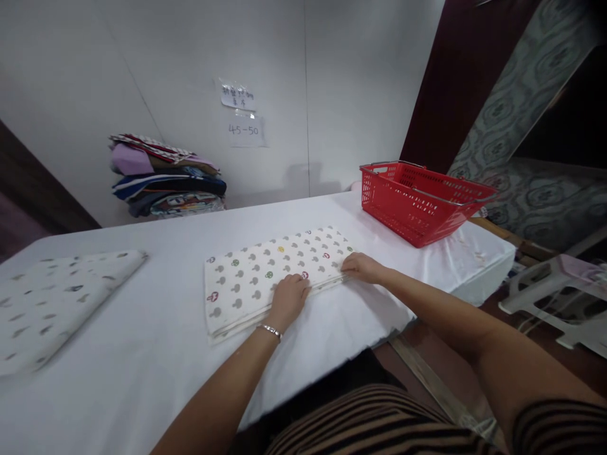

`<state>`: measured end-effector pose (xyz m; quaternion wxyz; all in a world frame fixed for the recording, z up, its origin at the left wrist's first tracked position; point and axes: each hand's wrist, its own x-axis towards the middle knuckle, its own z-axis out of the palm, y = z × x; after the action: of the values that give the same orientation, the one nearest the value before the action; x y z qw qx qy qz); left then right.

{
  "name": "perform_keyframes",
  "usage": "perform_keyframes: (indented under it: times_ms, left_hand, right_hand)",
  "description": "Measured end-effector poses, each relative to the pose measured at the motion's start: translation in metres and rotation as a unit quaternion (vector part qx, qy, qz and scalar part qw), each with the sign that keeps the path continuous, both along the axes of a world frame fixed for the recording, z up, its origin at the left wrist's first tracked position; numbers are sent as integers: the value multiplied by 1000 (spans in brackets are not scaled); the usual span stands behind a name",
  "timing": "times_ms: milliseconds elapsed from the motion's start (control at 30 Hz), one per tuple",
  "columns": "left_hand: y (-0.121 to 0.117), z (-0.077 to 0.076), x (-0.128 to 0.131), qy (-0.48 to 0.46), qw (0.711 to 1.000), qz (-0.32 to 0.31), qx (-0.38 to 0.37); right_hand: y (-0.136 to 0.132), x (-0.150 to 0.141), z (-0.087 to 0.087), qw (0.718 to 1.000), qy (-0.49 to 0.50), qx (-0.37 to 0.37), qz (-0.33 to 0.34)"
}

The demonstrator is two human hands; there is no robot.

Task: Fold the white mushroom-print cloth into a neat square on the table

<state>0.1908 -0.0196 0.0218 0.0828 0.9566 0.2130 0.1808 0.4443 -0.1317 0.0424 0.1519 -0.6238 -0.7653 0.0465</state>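
A folded white cloth (265, 268) printed with small grey and coloured mushroom shapes lies on the white-covered table (142, 354). My left hand (288, 298), with a silver bracelet at the wrist, rests on the cloth's near edge, fingers curled down onto it. At the cloth's near right corner my right hand (361, 266) has its fingers closed around the edge. Both hands touch the same cloth.
A second folded patterned cloth (52, 300) lies at the left of the table. A stack of folded fabrics (165, 177) stands against the wall at the back. A red plastic basket (420, 199) sits at the table's right end. A white plastic stool (554, 291) stands on the floor at right.
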Motion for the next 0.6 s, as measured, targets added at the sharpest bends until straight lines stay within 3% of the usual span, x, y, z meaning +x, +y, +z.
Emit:
perform_keyframes:
  times_ms: [300, 500, 600]
  left_hand:
    - [0, 0, 11, 17, 999, 21, -19]
    - [-4, -6, 6, -7, 998, -5, 55]
    - [-7, -10, 3, 2, 996, -26, 85]
  right_hand:
    - [2, 0, -9, 1000, 10, 7, -20]
    - [-6, -5, -17, 997, -39, 53, -39]
    - [-12, -5, -21, 996, -64, 43, -38]
